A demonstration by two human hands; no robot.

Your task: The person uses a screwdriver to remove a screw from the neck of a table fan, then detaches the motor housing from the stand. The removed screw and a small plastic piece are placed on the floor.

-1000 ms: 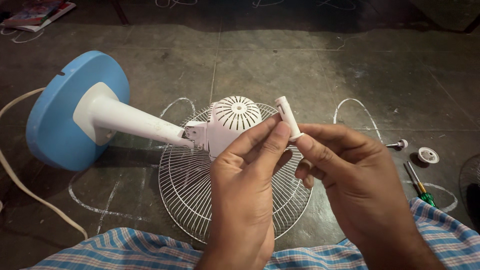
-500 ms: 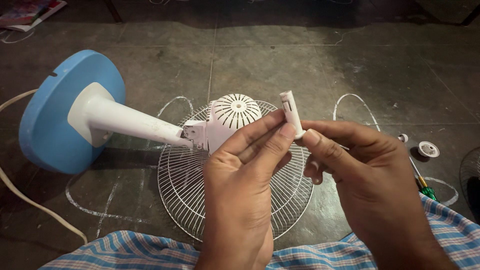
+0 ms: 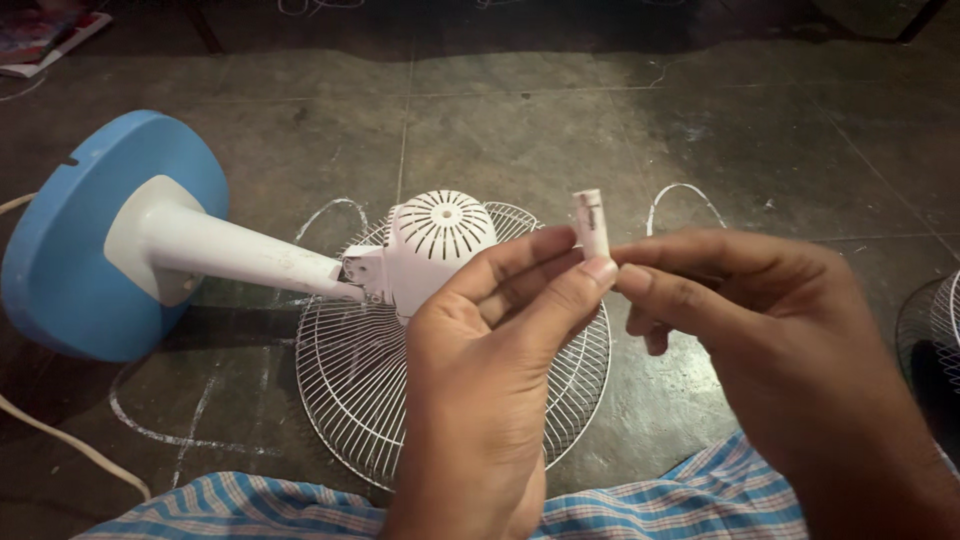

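Both hands raised mid-scene, near the camera, over the fan.

Left hand (image 3: 480, 390): pinching a small white plastic tube (image 3: 590, 222) at its lower end, thumb and forefinger closed on it. Other fingers curled behind.

Right hand (image 3: 790, 350): fingertips (image 3: 632, 278) meeting the same lower end from the right, also closed on it. Exact contact point partly hidden by the left thumb.

Tube: standing nearly upright, tilting slightly left, slot showing on its side, top end free above the fingers. Sitting in the air right of the motor housing (image 3: 440, 240), not touching it.

Lying on the floor (image 3: 560, 130) below:
- Fan on its side, blue round base (image 3: 70, 280) at left facing the camera, white neck (image 3: 230, 250) running right to the vented white motor housing.
- Wire guard (image 3: 370, 390) lying flat under the housing, partly covered by the left hand.
- White cord (image 3: 70, 445) trailing at near left.
- Chalk-like white loops drawn on the dark tiles around the guard.
- Second wire guard (image 3: 935, 320) showing at the right edge, cut off by the frame.
- Book or magazine (image 3: 40, 40) at far left corner, blurred.

Blue checked cloth (image 3: 250, 505) along the near edge, under both wrists.
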